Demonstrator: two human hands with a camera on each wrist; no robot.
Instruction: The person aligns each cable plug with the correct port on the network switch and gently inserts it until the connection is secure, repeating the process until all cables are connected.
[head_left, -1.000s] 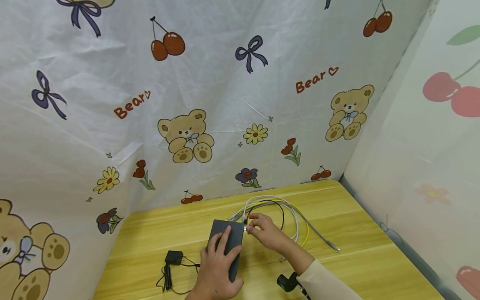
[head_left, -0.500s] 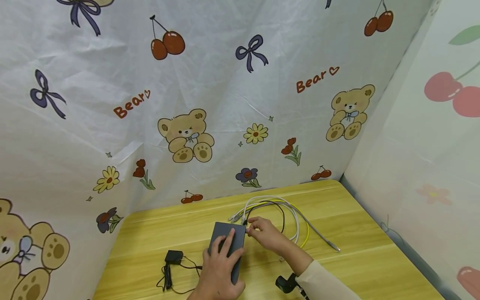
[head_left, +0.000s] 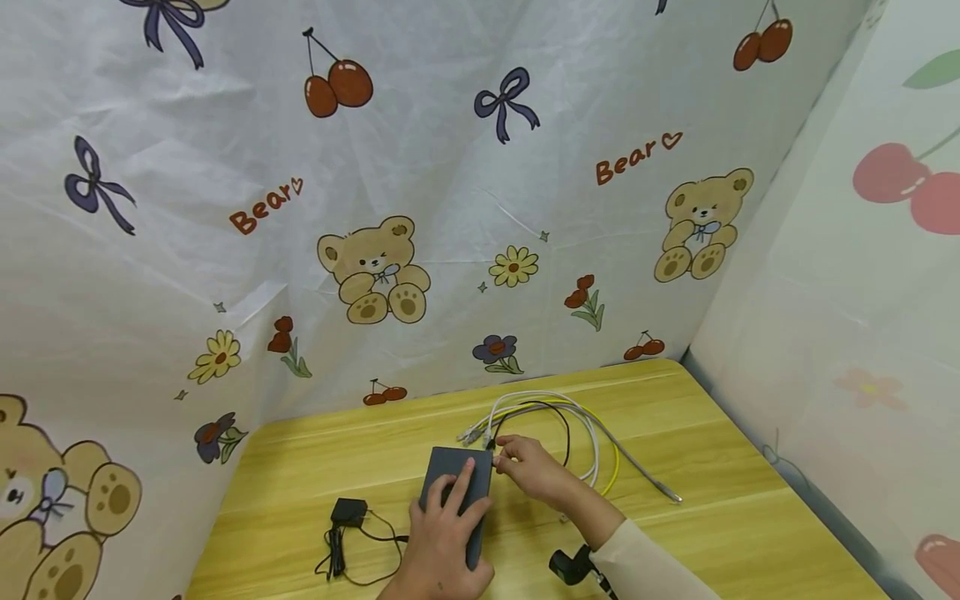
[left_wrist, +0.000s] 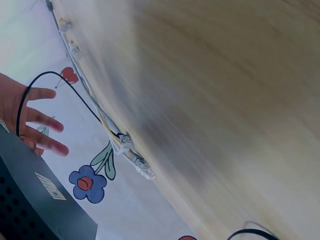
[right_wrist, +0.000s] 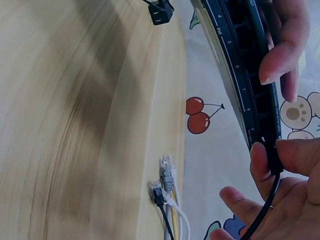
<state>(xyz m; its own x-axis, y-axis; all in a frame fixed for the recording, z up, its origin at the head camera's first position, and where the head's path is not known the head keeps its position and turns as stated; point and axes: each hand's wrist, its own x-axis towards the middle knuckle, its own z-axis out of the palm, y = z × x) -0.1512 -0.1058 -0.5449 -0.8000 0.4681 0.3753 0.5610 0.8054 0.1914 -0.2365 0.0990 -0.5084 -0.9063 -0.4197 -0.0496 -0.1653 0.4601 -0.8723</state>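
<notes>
My left hand (head_left: 445,533) holds a dark network switch (head_left: 447,461) from its near side, the index finger stretched along its top. In the right wrist view, a row of numbered ports (right_wrist: 248,75) runs down the switch's face, and a left finger (right_wrist: 280,65) lies over its edge. My right hand (head_left: 531,468) pinches the black plug (right_wrist: 273,159) of a thin black network cable (right_wrist: 261,215) between thumb and forefinger, at the end port of that row. Its other fingers are spread in the left wrist view. The plug's front is hidden in the switch's edge.
Behind the right hand lie looped white (head_left: 596,454), yellow (head_left: 617,471) and grey (head_left: 637,464) network cables on the wooden table (head_left: 300,454). A black power adapter (head_left: 348,512) with bundled cord lies left of the left hand. A patterned cloth (head_left: 450,192) hangs behind the table.
My left hand and the switch have moved slightly right, toward the right hand. The shiny plug tip visible a second ago between the fingers and the switch is now hidden at the edge.
</notes>
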